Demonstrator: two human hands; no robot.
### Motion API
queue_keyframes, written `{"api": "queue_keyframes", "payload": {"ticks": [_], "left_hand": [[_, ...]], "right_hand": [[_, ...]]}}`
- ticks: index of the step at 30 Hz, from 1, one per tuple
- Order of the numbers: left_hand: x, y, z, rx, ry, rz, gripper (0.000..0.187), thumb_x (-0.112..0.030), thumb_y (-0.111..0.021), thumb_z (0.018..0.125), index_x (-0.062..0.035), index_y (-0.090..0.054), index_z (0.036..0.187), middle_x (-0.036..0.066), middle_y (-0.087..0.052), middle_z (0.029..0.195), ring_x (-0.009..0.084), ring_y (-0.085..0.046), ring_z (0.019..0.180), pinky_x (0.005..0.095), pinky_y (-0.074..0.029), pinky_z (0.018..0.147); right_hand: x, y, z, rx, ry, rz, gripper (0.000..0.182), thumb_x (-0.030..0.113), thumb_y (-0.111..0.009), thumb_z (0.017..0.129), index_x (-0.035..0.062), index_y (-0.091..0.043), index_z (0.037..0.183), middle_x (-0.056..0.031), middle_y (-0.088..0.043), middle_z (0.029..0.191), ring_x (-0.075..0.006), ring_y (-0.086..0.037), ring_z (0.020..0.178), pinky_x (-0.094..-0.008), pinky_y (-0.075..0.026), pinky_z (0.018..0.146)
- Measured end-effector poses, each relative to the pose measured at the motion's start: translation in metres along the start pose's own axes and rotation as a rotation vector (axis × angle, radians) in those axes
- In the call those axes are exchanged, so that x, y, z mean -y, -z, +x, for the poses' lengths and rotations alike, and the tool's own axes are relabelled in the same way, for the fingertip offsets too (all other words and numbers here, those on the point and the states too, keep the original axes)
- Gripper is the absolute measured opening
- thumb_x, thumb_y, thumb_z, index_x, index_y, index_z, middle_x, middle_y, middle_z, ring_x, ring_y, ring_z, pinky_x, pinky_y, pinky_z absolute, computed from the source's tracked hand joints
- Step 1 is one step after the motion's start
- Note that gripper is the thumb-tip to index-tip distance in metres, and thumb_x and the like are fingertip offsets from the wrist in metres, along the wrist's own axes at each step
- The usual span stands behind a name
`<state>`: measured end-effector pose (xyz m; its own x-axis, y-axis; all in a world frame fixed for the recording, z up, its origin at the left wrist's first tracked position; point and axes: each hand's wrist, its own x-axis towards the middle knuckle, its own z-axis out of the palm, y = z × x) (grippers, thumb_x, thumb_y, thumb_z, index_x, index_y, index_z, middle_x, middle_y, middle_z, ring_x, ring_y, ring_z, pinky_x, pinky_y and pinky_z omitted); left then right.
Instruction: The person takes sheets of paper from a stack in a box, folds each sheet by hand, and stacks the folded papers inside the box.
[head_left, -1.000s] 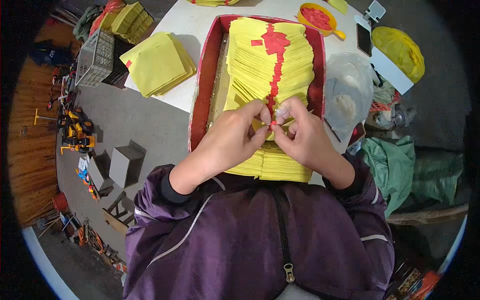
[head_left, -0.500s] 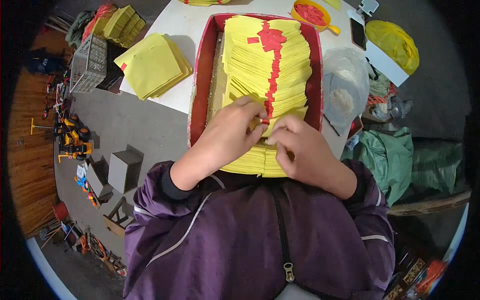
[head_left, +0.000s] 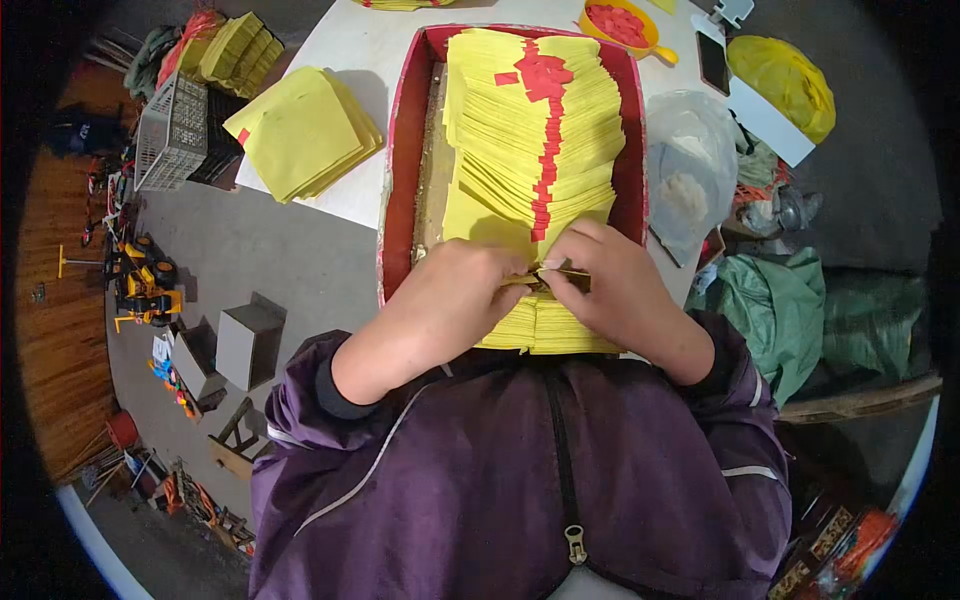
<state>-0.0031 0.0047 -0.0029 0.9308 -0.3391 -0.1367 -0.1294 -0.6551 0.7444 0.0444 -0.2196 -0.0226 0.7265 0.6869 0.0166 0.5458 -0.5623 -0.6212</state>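
Observation:
A red box (head_left: 393, 190) holds a long row of yellow paper sheets (head_left: 585, 130), overlapped and leaning back. Small red paper pieces (head_left: 547, 160) run down their middle, with a pile of them near the far end. My left hand (head_left: 440, 300) pinches the edge of a yellow sheet at the near end of the row. Opposite it, my right hand (head_left: 615, 285) has thumb and forefinger closed at the same spot, almost touching the left fingertips. Beneath both hands sits a tight near stack of yellow paper (head_left: 560, 335). The fingers partly hide the pinched edges.
Left of the box lies a loose pile of yellow sheets (head_left: 305, 135) on the white table (head_left: 345, 40). A yellow bowl (head_left: 652, 42) of red pieces, a phone (head_left: 714, 65) and a clear plastic bag (head_left: 690, 150) are to the right. A crate (head_left: 172, 135) stands beyond the table's left side.
Both hands have come slightly nearer my body. The red piece by my left fingers now shows uncovered on the front leaning sheet, and the fingers are at the near stack's edge.

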Motion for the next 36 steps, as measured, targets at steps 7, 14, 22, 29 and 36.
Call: {"api": "queue_keyframes", "payload": {"ticks": [7, 14, 22, 29, 36], "left_hand": [[0.004, -0.005, 0.011, -0.109, -0.028, 0.035, 0.014, -0.001, -0.073, 0.087, 0.0016, -0.074, 0.101, 0.015, -0.075, 0.087, 0.0341, -0.066, 0.068, 0.0392, -0.052, 0.065], [0.001, 0.004, 0.017, -0.016, 0.053, 0.108, 0.014, -0.005, -0.07, 0.092, 0.0007, -0.073, 0.104, 0.014, -0.075, 0.092, 0.0331, -0.067, 0.07, 0.0393, -0.052, 0.065], [-0.005, 0.003, -0.007, -0.113, -0.136, 0.026, 0.015, -0.012, -0.069, 0.094, -0.0013, -0.071, 0.104, 0.016, -0.072, 0.092, 0.0349, -0.066, 0.071, 0.0413, -0.052, 0.065], [0.006, 0.01, -0.017, 0.153, 0.089, 0.413, 0.02, -0.009, -0.074, 0.092, 0.0015, -0.071, 0.109, 0.011, -0.072, 0.099, 0.031, -0.062, 0.068, 0.0372, -0.052, 0.067], [0.001, 0.002, 0.002, -0.26, -0.071, 0.084, 0.016, -0.005, -0.073, 0.092, 0.0015, -0.07, 0.106, 0.009, -0.07, 0.107, 0.0297, -0.062, 0.068, 0.0382, -0.052, 0.068]], "right_hand": [[-0.001, 0.003, -0.01, 0.003, 0.01, 0.022, 0.024, 0.005, -0.072, 0.085, 0.0068, -0.059, 0.105, -0.0067, -0.064, 0.098, -0.0272, -0.059, 0.086, -0.0359, -0.047, 0.077], [-0.003, 0.009, 0.003, -0.02, 0.107, -0.064, 0.025, 0.005, -0.071, 0.086, 0.0081, -0.059, 0.107, -0.0056, -0.064, 0.1, -0.0275, -0.058, 0.094, -0.0394, -0.045, 0.087], [-0.002, 0.011, 0.007, -0.024, 0.051, -0.067, 0.025, 0.01, -0.068, 0.089, 0.0111, -0.057, 0.111, -0.0057, -0.065, 0.1, -0.0279, -0.058, 0.097, -0.0413, -0.042, 0.089], [-0.004, 0.019, 0.004, -0.084, 0.064, -0.131, 0.026, 0.005, -0.072, 0.086, 0.0092, -0.06, 0.11, -0.006, -0.064, 0.101, -0.0279, -0.057, 0.095, -0.0388, -0.045, 0.088], [0.002, 0.02, 0.0, -0.065, 0.062, -0.135, 0.026, 0.005, -0.072, 0.086, 0.0095, -0.06, 0.109, -0.0065, -0.063, 0.1, -0.0276, -0.057, 0.095, -0.0382, -0.046, 0.087]]}}
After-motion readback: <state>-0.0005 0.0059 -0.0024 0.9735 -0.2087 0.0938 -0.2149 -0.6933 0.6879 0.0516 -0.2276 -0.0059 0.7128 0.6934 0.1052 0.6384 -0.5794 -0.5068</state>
